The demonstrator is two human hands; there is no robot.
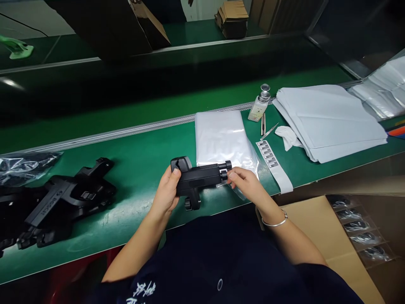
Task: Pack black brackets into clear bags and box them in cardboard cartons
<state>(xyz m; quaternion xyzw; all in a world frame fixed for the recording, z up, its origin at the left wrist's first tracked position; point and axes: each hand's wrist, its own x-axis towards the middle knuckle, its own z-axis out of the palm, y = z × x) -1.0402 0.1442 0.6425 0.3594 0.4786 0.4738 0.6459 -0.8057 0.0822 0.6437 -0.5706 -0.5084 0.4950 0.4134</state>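
Bench mat [133, 169] beneath both hands. Beyond right hand [245, 183]: white sheet stack [329, 120], clear bags [223, 137], label strip [274, 164], bottle [260, 104]. Left of left hand [166, 192]: heaped black mounts [63, 200]. Between hands, gripped at either end: black holder [198, 179], probably rigid, light, best held by body, not by knob. Nothing blocking.

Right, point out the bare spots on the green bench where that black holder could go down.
Bare mat lies between the black parts pile and the clear bags. Right of them it is crowded: label strip, bottle, paper stack.
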